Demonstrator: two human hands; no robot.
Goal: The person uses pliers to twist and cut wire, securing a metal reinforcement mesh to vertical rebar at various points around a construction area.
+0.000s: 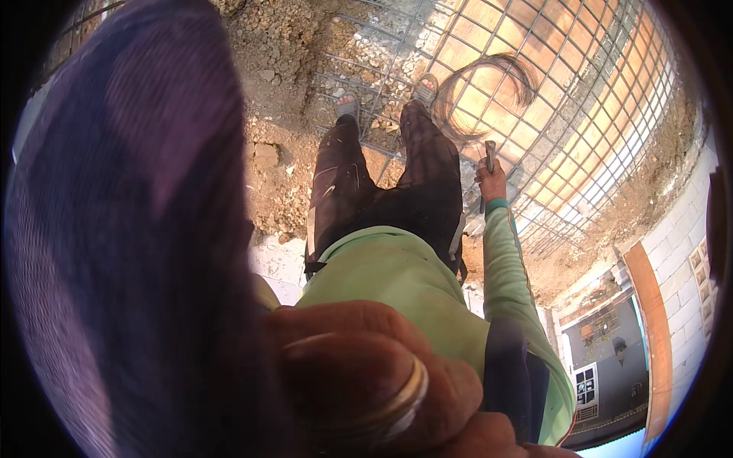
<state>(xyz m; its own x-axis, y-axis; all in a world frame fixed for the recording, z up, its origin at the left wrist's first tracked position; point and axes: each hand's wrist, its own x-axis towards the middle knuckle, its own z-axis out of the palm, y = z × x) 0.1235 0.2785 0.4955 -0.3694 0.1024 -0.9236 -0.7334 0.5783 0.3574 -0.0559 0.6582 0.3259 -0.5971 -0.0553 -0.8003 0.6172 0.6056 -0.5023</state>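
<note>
Very close to the head camera, my left hand (366, 382) shows its thumbnail and curled fingers. Those fingers are closed; whatever they may hold is hidden. A large dark blue and purple cloth (137, 229), blurred by nearness, covers the left side of the view beside the fingers. Farther off, at the end of my outstretched green sleeve, my right hand (492, 183) is wrapped round a slim metal pincers-like hand tool (490, 151). The tool's head sticks up past the fingers, and a dark end shows below. Just beyond lies a loose curved bundle of thin dark wire (500, 61).
Steel reinforcing mesh (550, 99) spreads ahead and to the right over wooden boards (489, 91). My sandalled feet stand at its near left edge. Rough soil and stones (271, 91) lie left. A pale block wall (676, 267) rises at the right.
</note>
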